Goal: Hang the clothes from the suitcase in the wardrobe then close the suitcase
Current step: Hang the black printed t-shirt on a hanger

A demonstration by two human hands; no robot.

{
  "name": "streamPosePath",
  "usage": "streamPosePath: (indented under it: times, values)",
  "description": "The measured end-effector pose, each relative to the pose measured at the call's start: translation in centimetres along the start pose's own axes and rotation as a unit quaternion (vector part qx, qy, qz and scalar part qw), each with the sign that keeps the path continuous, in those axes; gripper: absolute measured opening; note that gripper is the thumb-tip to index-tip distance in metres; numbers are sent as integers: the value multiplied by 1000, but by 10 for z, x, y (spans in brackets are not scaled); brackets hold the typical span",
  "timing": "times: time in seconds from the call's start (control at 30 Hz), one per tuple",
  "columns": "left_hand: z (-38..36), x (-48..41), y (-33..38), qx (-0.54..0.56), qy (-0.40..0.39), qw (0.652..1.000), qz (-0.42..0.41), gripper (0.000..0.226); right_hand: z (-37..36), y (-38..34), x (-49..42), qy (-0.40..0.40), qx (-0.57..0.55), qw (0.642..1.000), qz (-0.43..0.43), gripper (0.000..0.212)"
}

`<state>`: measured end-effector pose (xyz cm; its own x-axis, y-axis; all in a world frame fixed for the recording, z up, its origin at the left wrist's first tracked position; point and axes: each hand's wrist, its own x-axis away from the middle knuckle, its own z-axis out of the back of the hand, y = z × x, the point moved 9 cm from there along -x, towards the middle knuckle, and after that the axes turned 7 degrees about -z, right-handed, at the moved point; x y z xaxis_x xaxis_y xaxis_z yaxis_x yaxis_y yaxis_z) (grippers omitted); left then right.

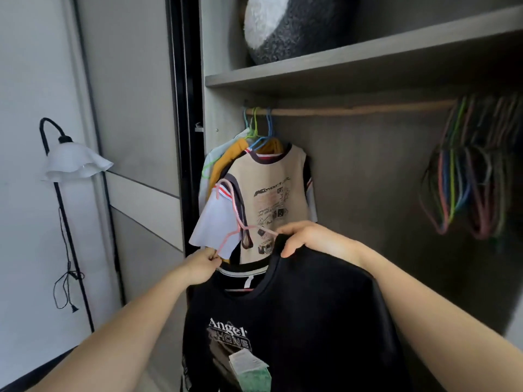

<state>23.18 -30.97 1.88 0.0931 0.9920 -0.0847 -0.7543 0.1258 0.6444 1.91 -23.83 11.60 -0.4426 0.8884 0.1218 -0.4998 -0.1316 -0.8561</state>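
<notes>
We pinch the pink hanger (235, 206) with our left hand (202, 264) while our right hand (308, 240), fingers clamped, grips the black T-shirt (297, 321) collar, six o'clock of the wardrobe rail (353, 110)

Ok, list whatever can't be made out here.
Head view:
- the suitcase: outside the frame.
- the hanger: lower part hidden inside the black shirt.
- the beige shirt: print too small to read; the clothes behind it are mostly covered.
- the spare hangers: blurred and tangled, cannot be counted.
- the cushion: cut off by the top edge.
- the black shirt's hem: below the bottom edge.
</notes>
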Motion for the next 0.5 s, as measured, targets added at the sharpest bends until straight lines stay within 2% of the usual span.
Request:
streamPosePath:
  times: [0.03,0.07,0.13,0.17,0.27,0.33,0.43,0.5]
  values:
    - [-6,-3,18,12,-9,1000,-18,21,8,1,1,21,-21,1000,2,19]
    - [-9,-2,38,36,-9,999,-26,31,18,-1,3,43,-58,997,17,20]
    - [-12,-4,72,99,-5,994,-48,37,39,-1,6,79,-189,978,34,39]
    - [-12,-6,87,129,-1,990,-61,35,48,-2,8,105,-223,969,34,37]
    - [-3,-6,127,202,20,975,-94,18,77,-11,11,215,-172,961,38,24]
    - [7,-7,147,245,36,963,-106,22,89,-21,11,276,-135,949,67,24]
    - [23,-4,178,295,44,946,-130,24,98,-32,0,320,-137,933,91,19]
    - [35,-4,192,310,55,938,-143,22,107,-44,-11,341,-120,927,102,24]
